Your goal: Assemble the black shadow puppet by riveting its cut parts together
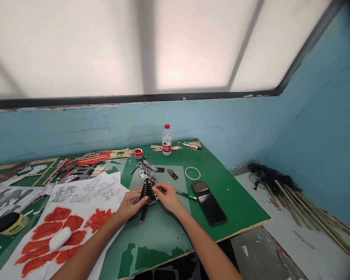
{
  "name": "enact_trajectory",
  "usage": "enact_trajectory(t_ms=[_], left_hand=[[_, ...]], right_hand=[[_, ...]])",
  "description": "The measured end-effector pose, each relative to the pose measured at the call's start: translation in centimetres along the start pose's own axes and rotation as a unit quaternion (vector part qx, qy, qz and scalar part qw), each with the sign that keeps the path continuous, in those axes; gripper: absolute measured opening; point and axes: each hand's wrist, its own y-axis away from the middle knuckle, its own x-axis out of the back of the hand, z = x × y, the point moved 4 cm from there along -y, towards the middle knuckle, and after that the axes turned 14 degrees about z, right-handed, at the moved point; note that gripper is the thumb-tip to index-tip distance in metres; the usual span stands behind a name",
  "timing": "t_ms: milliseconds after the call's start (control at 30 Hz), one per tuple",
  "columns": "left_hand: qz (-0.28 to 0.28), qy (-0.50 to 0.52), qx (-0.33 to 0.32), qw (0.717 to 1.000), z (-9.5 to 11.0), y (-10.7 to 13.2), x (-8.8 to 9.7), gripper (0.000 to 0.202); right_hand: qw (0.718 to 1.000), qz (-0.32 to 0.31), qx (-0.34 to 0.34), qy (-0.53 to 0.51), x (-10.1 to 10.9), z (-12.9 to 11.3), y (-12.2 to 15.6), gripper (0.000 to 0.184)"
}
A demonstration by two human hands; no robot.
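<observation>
Presently, I view, from afar, a black cut-out figure [146,186] lying left of the phone [209,203], between the two hands. The left hand [130,204] holds one of its dark strips between thumb and fingers; the fingertips of the right hand [168,197] bunch at its right edge, and I cannot tell whether they grip it or merely press.

Progress: the head [142,174] and strips already lie together, and gold dots, which I take for fasteners, show along the strips. I judge the work part-way. A ribbed plate [172,174], beyond and left of the phone, lies apart from the figure, so it remains unjoined; whether it belongs there I cannot say. Joints under the fingers are hidden from me.

Surroundings: a green pen [186,194] lies just left of the phone, a ring [193,174] just beyond it; the bottle [167,146] stands farther beyond, to its left.
</observation>
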Motion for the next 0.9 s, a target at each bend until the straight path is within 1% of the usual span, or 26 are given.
enact_trajectory(t_ms=[100,200,333,400,467,533,700,900], left_hand=[[0.026,-0.001,0.053,0.998,-0.7,0.1,0.2,0.038],[0.047,0.018,0.128,0.991,-1.5,0.2,0.3,0.03],[0.04,0.073,0.192,0.978,-2.1,0.4,-0.1,0.042],[0.025,0.09,0.215,0.972,-2.4,0.5,-0.4,0.042],[0.016,0.099,0.229,0.968,-2.6,0.6,-0.6,0.039],[0.021,0.105,0.236,0.966,-2.6,0.6,-0.6,0.038],[0.041,0.122,0.242,0.962,-2.6,0.5,-0.5,0.039],[0.034,0.126,0.24,0.962,-2.7,0.5,-0.6,0.038]], right_hand=[[1.0,0.019,-0.013,-0.015,0.2,0.1,-0.2,0.036],[0.999,0.019,-0.022,-0.034,0.3,0.2,-0.4,0.038],[0.999,0.001,-0.018,-0.027,-0.1,0.3,-0.1,0.037],[1.0,-0.009,-0.013,-0.016,-0.4,0.4,0.1,0.035],[1.0,-0.02,-0.004,-0.005,-0.7,0.5,0.3,0.033],[1.0,-0.027,0.002,0.003,-0.9,0.6,0.5,0.032],[0.999,-0.008,0.013,0.034,-0.8,0.4,0.5,0.032],[0.996,-0.014,0.05,0.072,-0.7,-0.1,0.7,0.024]])
